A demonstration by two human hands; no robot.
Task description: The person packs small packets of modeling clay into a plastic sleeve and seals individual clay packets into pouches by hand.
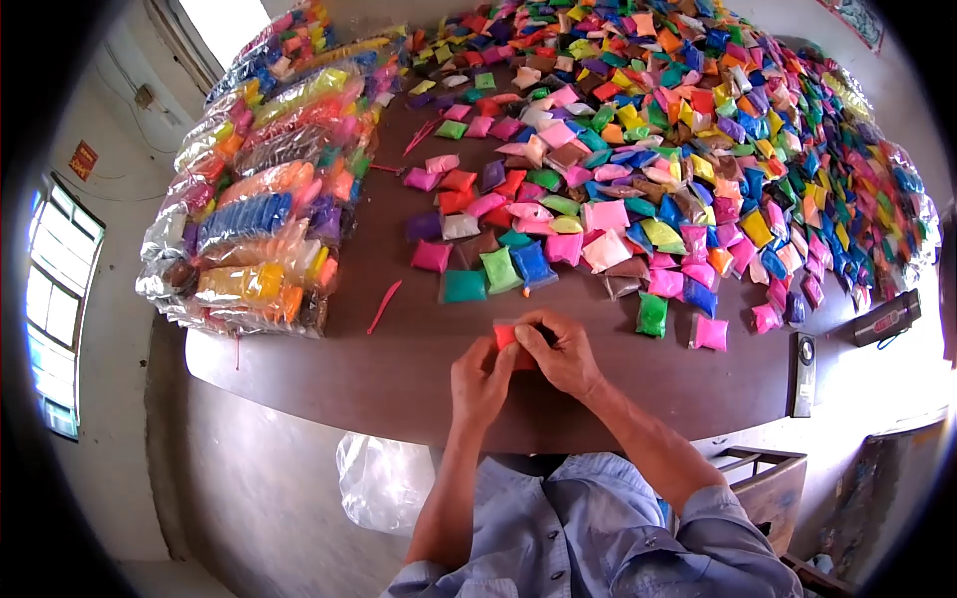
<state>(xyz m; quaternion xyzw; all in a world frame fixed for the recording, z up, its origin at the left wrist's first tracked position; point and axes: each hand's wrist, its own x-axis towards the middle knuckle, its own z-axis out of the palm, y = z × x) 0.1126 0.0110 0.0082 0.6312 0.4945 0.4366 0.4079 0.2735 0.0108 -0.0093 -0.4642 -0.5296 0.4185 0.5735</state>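
Near the front edge of the brown table, my left hand (481, 377) and my right hand (560, 351) meet around a small red-orange packet (505, 336) in clear film. Both thumbs press on it, and the fingers wrap its sides, so most of the packet is hidden. Just beyond my hands lie a blue packet (534, 262), a light green packet (500, 270) and a teal packet (464, 286). To the left of my hands rests a thin pink plastic tool (384, 306).
A big heap of coloured packets (638, 149) covers the table's middle and back right. Bulging clear bags of packets (249, 214) are stacked at the left. A dark box (886, 319) and a narrow black-and-silver item (803, 375) lie at the right edge. A clear plastic bag (384, 480) hangs below the table.
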